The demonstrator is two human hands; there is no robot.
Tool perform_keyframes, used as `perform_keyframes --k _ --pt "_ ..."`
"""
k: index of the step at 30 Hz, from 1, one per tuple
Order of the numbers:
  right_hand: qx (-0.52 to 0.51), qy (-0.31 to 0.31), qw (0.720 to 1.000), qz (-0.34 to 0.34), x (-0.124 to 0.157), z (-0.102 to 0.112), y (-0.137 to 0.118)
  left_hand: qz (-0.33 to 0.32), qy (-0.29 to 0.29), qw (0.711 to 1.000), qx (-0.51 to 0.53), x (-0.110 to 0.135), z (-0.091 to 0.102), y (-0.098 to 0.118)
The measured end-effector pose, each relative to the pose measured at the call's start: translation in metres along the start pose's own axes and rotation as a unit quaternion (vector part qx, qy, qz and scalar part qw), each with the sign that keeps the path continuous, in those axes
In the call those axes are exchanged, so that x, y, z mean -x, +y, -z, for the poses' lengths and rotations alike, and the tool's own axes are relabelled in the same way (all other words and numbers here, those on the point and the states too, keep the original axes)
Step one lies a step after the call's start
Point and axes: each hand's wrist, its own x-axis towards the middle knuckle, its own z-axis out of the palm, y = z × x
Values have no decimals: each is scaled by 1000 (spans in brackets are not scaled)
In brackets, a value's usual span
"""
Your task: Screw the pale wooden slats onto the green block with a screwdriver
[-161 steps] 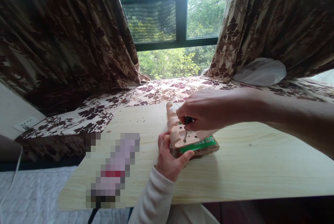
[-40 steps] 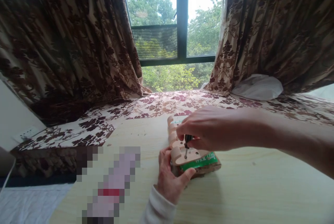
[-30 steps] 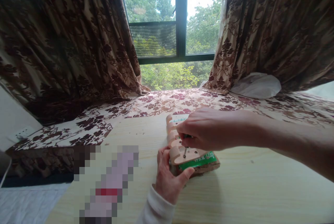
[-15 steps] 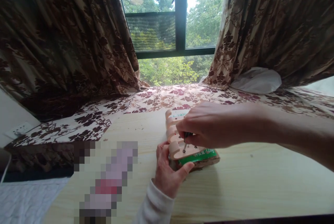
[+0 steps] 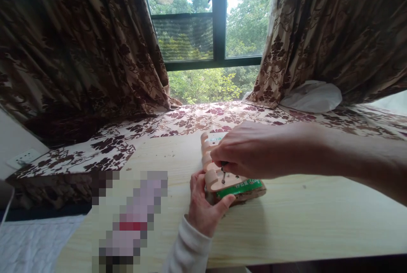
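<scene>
A pale wooden rack with rounded hooks [image 5: 212, 178] lies on a brown packet with a green label [image 5: 244, 189], on the light wooden tabletop [image 5: 302, 222]. My right hand [image 5: 251, 150] is closed round a small dark-handled screwdriver [image 5: 223, 173], whose tip stands in a hole of the rack. My left hand [image 5: 203, 209], in a white sleeve, grips the near end of the rack and packet, with the thumb along the packet's front.
A pixelated oblong object [image 5: 130, 218] lies on the table's left part. Flowered curtains [image 5: 79, 44] hang on both sides of a window [image 5: 219, 14]; flowered cloth covers the sill. A white plastic bag [image 5: 313, 96] sits back right. A wall socket [image 5: 22, 157] is at far left.
Both hands have kept their hold on the rack and screwdriver throughout. The view has tilted up and down slightly; my right hand sits a little further left over the rack now.
</scene>
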Motion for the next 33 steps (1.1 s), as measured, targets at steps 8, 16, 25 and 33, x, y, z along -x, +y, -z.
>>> perform_keyframes --k 8,16,25,33 --pt "6 57 998 -40 1 -3 1 -3 3 1000 -4 -1 0 1" --pt "20 -1 1000 6 1 3 -4 -3 1 1000 -3 -1 1 1" --pt "7 32 998 -47 4 1 -1 -8 5 1000 3 -1 0 4" --pt "17 5 1000 -8 1 2 -5 -3 -5 1000 7 0 1 3"
